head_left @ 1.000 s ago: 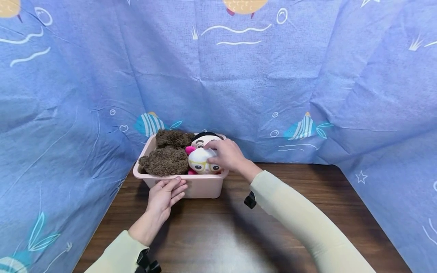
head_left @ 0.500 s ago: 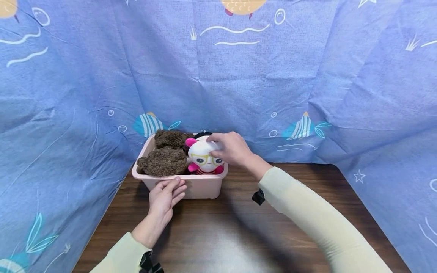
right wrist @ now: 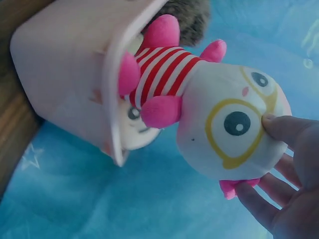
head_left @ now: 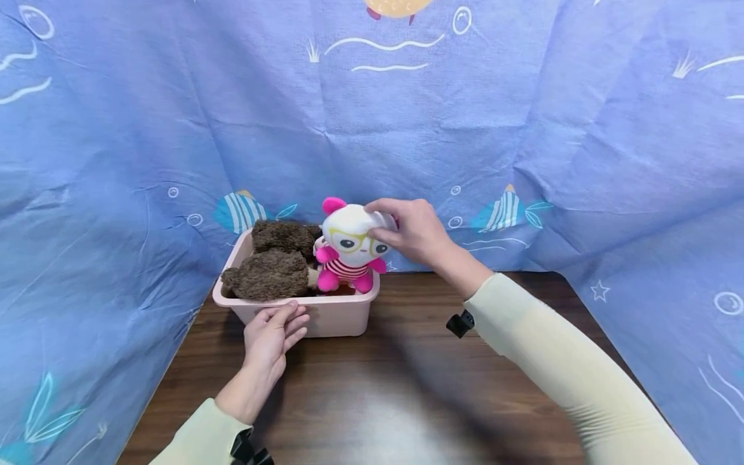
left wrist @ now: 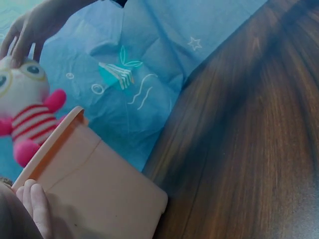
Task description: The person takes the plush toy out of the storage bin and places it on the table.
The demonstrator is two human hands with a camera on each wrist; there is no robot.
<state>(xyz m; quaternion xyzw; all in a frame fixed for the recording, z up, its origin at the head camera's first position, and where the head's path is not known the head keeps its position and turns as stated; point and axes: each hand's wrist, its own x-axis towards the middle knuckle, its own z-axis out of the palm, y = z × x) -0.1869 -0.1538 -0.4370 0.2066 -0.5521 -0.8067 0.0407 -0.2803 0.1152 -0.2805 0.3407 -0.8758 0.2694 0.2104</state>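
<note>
A plush panda toy (head_left: 349,248) with yellow glasses, pink limbs and a red-striped body hangs upright over the right end of a pink plastic bin (head_left: 337,320). My right hand (head_left: 415,229) grips its white head from the right, thumb on the face and fingers behind, as the right wrist view shows. The feet are about level with the bin's rim. My left hand (head_left: 270,339) holds the bin's front rim, thumb on top and fingers against the outer wall. Brown fuzzy plush toys (head_left: 270,274) lie in the bin's left part.
Behind the panda, another plush with a pale face (right wrist: 134,127) sits in the bin, mostly hidden. The bin stands on a dark wooden table (head_left: 372,400), close to a blue fish-print cloth (head_left: 407,129) at the back and sides.
My right hand has lifted the panda toy up out of the bin, slightly to the right; its body and feet now show. My left hand has stayed at the rim.
</note>
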